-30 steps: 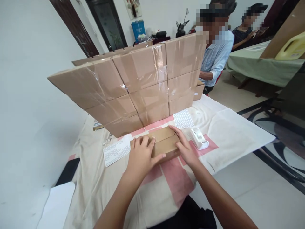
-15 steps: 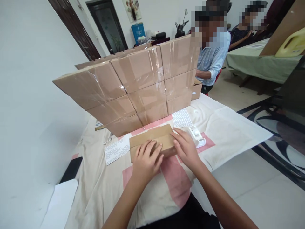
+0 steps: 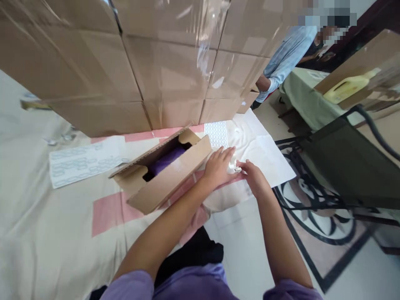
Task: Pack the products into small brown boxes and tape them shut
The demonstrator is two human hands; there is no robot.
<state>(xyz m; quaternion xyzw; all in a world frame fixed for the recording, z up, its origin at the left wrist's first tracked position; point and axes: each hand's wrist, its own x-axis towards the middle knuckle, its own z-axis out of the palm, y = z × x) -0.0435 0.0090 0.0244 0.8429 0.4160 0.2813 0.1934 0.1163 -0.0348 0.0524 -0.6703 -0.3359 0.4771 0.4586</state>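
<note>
My left hand (image 3: 218, 167) reaches across to the white tape dispenser (image 3: 233, 166), its fingers stretched out along the near side. On the other side, my right hand (image 3: 253, 177) has its fingers drawn together at the dispenser's front end; a tape end cannot be made out there. The dispenser is largely covered by both hands. Left of them, a brown cardboard box (image 3: 175, 179) lies slantwise on the cloth with its long flaps raised. Something purple (image 3: 168, 160) shows inside it.
Taped cardboard boxes (image 3: 175, 79) form a wall behind the work area. Label sheets lie left (image 3: 84, 160) and right (image 3: 216, 133) on the cloth-covered table (image 3: 62, 225). A dark chair (image 3: 353, 162) stands right; a person's blue sleeve (image 3: 290, 54) shows beyond the boxes.
Both hands have left the small box and moved right to the tape dispenser. The box now stands open and turned slantwise. My view has tilted down and closer.
</note>
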